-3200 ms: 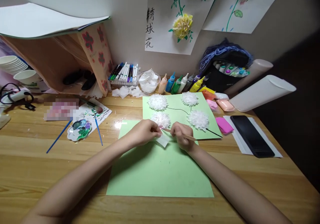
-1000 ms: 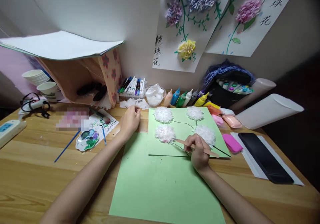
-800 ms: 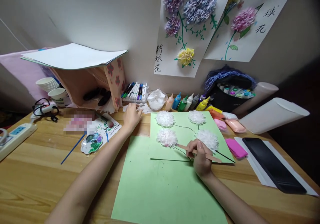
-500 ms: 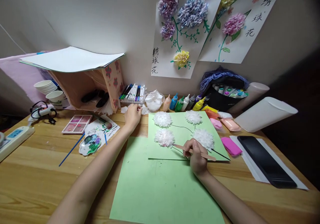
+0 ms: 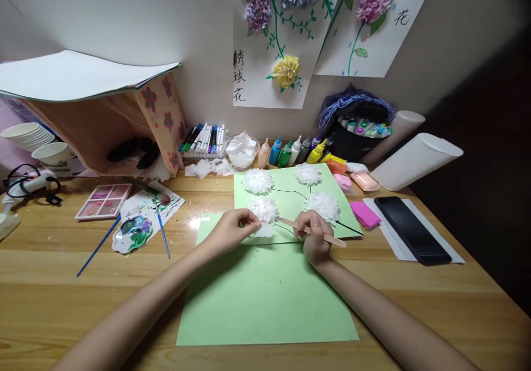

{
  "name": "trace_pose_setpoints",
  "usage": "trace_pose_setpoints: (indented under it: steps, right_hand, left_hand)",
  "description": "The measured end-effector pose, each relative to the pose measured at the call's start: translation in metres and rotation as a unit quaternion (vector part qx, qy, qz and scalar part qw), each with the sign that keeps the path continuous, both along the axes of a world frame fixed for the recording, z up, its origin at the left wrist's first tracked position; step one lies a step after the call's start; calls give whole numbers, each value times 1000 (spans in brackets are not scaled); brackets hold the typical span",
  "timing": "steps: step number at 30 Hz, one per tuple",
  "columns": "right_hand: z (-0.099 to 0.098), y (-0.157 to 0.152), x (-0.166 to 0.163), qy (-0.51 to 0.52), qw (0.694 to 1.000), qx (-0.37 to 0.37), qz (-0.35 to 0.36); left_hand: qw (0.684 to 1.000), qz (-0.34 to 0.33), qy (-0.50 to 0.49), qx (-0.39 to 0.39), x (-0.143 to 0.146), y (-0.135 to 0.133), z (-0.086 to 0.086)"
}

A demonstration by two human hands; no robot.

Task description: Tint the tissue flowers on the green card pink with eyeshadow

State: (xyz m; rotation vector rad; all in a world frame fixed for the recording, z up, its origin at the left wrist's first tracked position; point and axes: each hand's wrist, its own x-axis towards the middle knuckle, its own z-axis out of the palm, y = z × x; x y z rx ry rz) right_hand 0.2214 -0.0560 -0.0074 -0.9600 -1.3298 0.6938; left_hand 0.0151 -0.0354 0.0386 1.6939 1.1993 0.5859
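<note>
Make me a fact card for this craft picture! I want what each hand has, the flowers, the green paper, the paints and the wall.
Left hand: pinching a small white paper piece
Right hand: gripping a flat wooden stick
White flowers: four, on the upper green sheet
Lower green sheet: partly under the upper one
Paint bottles: in a row behind the flowers
Wall pictures: two, with colourful flowers
</note>
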Motion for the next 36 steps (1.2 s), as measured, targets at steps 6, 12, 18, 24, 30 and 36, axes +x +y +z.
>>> trace_pose_setpoints:
  steps: [6, 12, 18, 24, 30, 36]
  right_hand:
    - [9, -3, -1, -192, 975, 81, 77]
    - [13, 0, -6, -247, 962, 79, 85]
    - [12, 2, -6, -269, 958, 65, 77]
    - [10, 3, -7, -260, 962, 51, 58]
    - [5, 6, -7, -249, 967, 13, 45]
    - [21, 15, -16, -215, 969, -121, 31]
  left_hand:
    - [967, -2, 114, 227, 8, -6, -17]
    - [950, -20, 135, 282, 15, -4, -23]
    - [958, 34, 101, 265, 15, -1, -28]
    - [955, 111, 128, 245, 6, 9, -46]
    - [955, 102, 130, 245, 4, 11, -52]
    - [953, 100, 137, 251, 5, 11, -51]
